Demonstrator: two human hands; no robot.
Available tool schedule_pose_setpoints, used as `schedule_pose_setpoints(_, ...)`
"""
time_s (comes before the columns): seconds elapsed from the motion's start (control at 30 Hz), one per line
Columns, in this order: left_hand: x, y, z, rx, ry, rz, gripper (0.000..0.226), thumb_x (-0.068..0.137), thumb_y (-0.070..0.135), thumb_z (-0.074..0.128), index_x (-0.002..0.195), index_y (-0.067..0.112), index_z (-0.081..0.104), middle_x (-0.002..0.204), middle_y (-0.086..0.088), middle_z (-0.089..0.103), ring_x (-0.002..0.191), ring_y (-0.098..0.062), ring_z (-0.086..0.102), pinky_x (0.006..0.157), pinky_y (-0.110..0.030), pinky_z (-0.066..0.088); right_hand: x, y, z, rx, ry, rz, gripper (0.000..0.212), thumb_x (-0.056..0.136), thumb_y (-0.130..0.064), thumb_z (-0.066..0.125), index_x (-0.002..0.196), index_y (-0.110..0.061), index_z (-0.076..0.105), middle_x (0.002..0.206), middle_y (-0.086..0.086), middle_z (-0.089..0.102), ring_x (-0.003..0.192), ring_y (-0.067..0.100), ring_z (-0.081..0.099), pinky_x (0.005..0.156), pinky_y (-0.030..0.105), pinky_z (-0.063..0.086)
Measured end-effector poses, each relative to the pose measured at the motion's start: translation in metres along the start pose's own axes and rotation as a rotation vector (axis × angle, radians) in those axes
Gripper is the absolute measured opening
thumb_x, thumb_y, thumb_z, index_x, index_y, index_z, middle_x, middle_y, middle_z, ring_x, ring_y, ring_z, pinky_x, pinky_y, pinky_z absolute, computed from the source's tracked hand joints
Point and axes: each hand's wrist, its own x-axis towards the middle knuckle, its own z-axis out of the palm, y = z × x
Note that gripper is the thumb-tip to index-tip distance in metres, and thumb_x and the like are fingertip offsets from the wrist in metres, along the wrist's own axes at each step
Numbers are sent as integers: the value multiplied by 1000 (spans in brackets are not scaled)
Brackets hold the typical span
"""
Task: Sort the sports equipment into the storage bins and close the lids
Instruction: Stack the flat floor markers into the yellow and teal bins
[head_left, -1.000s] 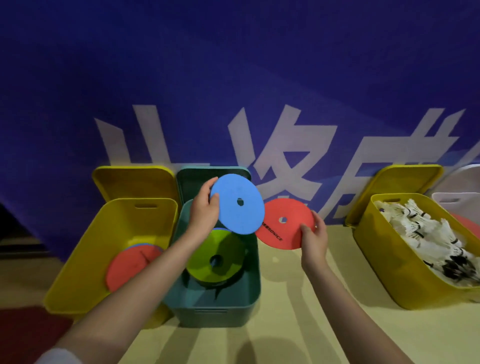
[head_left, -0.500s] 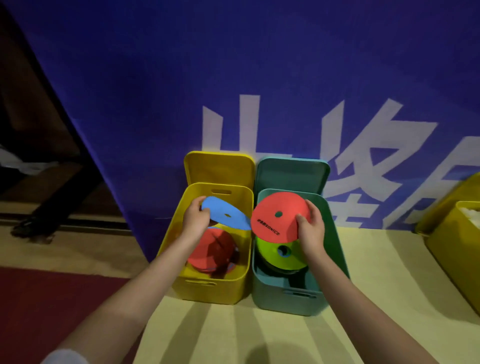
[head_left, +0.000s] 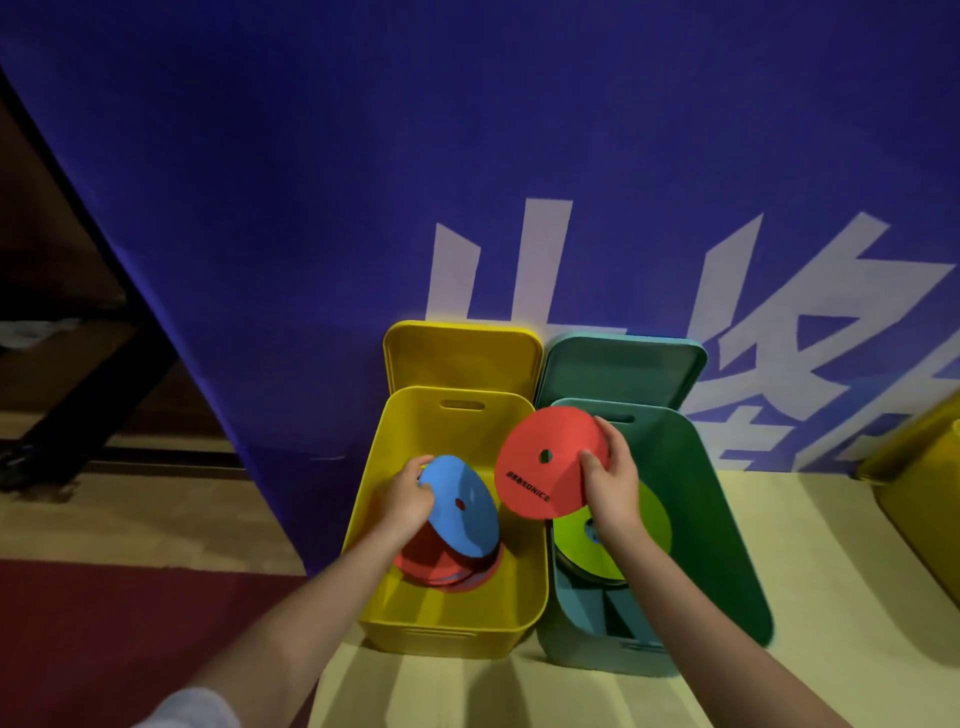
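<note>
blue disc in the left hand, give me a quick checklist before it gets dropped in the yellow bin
1. Left hand grips the blue disc at its edge: ok.
2. Blue disc is inside the yellow bin's walls, above the stack of red discs: ok.
3. Yellow lid stands open behind the bin, out of the way: ok.
4. Right hand holds the red disc clear of the blue one, over the edge between the yellow bin and the teal bin: ok.
5. Blue disc lies flat on the stack: not ok, it is tilted.
6. What lies under the red stack: cannot tell.

"SONICE" on red disc (head_left: 545, 457)
</note>
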Motion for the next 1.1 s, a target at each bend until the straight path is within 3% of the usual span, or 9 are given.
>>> schedule_pose_setpoints(0.1,7,-14,1,78,8,-29,49,86,-4,42,130,17,52,77,4,53,73,-26,55,61,-36,43,1,1,10,-33,-47,-2,43,93,-3,49,133,-21,48,130,1,50,115,18,49,99,40,44)
schedule_pose_setpoints(0.2,10,-25,-4,125,-13,-73,51,84,-2,45,132,15,51,103,-13,65,86,-32,61,66,-37,45,-1,4,23,-95,-97,-30,44,92,0,49,133,-16,48,129,1,52,111,12,47,89,22,38)
schedule_pose_setpoints(0.3,12,-25,-6,252,-55,-86,53,84,4,49,137,10,47,127,-17,56,111,-35,56,85,-37,48,1,5,38,-158,-150,-28,45,92,0,50,135,-15,48,128,3,53,109,11,47,85,17,35)
schedule_pose_setpoints(0.37,6,-14,-8,316,-14,24,51,88,11,50,139,15,45,138,-12,47,121,-31,50,97,-39,44,3,7,50,-220,-183,-29,46,92,-1,51,136,-15,48,129,5,54,110,15,50,84,15,34)
schedule_pose_setpoints(0.5,-2,10,-41,231,97,432,41,93,12,48,134,18,50,135,-2,48,120,-22,49,99,-38,44,7,12,78,-382,-220,-59,49,89,-8,52,136,-20,47,131,7,58,118,28,54,97,31,41)
schedule_pose_setpoints(0.57,2,5,-61,256,175,511,40,92,10,48,132,14,52,133,-5,51,122,-24,47,102,-39,41,7,12,95,-417,-253,-69,50,88,-8,51,137,-21,46,128,8,59,116,29,55,96,34,43)
schedule_pose_setpoints(0.8,6,-39,-72,39,97,263,43,100,18,40,144,19,39,144,-4,46,130,-19,45,103,-31,38,-2,49,148,-493,-463,-59,50,89,-4,51,138,-15,45,130,10,57,120,28,53,95,25,38)
schedule_pose_setpoints(0.93,6,-39,-68,-39,154,273,42,99,18,42,141,20,44,141,-2,51,128,-17,48,102,-31,41,-5,88,151,-553,-436,69,52,86,-3,56,137,-7,44,128,17,58,120,32,53,98,31,38)
schedule_pose_setpoints(1.1,5,-43,-64,-142,182,238,40,98,21,45,137,25,49,137,1,55,125,-14,51,99,-33,44,-4,115,147,-773,-521,1,64,80,-10,67,138,-5,41,131,19,53,120,33,51,99,34,37)
